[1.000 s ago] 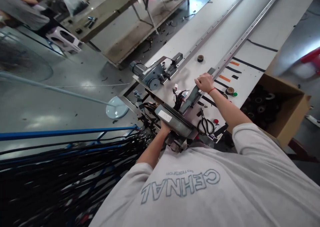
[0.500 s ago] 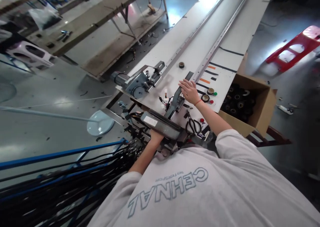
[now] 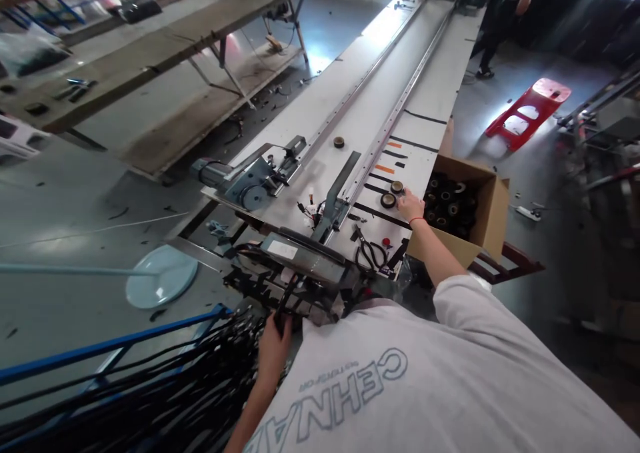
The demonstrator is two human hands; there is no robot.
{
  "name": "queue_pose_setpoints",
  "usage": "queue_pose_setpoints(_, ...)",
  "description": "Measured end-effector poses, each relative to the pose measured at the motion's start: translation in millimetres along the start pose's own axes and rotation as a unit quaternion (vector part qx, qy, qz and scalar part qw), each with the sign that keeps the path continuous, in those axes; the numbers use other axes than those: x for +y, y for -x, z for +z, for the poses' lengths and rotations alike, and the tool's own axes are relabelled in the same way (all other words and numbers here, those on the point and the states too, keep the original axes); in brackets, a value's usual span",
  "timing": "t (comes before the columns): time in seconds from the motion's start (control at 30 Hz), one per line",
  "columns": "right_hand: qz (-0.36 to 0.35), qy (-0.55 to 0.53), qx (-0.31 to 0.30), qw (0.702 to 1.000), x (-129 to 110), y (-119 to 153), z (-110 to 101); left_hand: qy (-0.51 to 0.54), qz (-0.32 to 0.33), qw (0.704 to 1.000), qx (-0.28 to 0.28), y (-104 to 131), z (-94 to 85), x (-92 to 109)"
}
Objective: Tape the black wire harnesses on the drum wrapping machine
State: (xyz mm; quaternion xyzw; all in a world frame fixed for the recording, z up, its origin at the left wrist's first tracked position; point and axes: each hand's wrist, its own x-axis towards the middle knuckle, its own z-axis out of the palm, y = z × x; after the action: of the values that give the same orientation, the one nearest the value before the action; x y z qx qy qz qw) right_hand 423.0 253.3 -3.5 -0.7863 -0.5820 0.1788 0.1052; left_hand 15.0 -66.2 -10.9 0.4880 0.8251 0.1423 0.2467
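Note:
My left hand (image 3: pixel 274 343) is low at the front of the machine, its fingers closed around a thin black cable beside the dark bundle. My right hand (image 3: pixel 412 206) rests on the white tabletop with fingers stretched out, next to two black tape rolls (image 3: pixel 388 200). It covers the spot where the green button and a red button sat. A grey metal lever (image 3: pixel 339 190) slants up from the machine's boxy housing (image 3: pixel 300 256), which bears a white label. Black-handled scissors (image 3: pixel 369 253) lie near another red button (image 3: pixel 386 242). White connectors with wires (image 3: pixel 313 211) sit left of the lever.
A cardboard box (image 3: pixel 493 220) of dark rolls stands to the right. Long metal rails (image 3: pixel 395 116) run along the table, with a motor unit (image 3: pixel 245 183) at left. Black cables hang over a blue rack (image 3: pixel 165 333). A red stool (image 3: pixel 530 113) and a person (image 3: pixel 520 6) are farther off.
My right hand has left the lever and moved right to the buttons beside the tape rolls. My left hand has come out from under the housing, down to the cable. The view has shifted.

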Motion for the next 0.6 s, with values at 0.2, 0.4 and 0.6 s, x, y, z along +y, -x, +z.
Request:
queue_pose_setpoints(0.2,0.023,-0.017,0.003,1.0,-3.5,2.7,8.3,0.047,-0.06,0.997,-0.033,-2.5,-19.2,-2.2)
queue_pose_setpoints(0.4,0.045,-0.037,-0.011,0.998,-0.8,1.2,6.8,0.032,-0.078,0.994,-0.071,8.5,-11.1,-16.2)
queue_pose_setpoints(0.6,0.099,-0.058,-0.014,0.993,-12.6,-5.7,-0.9,0.036,-0.108,0.986,-0.121,19.9,-20.8,-41.1)
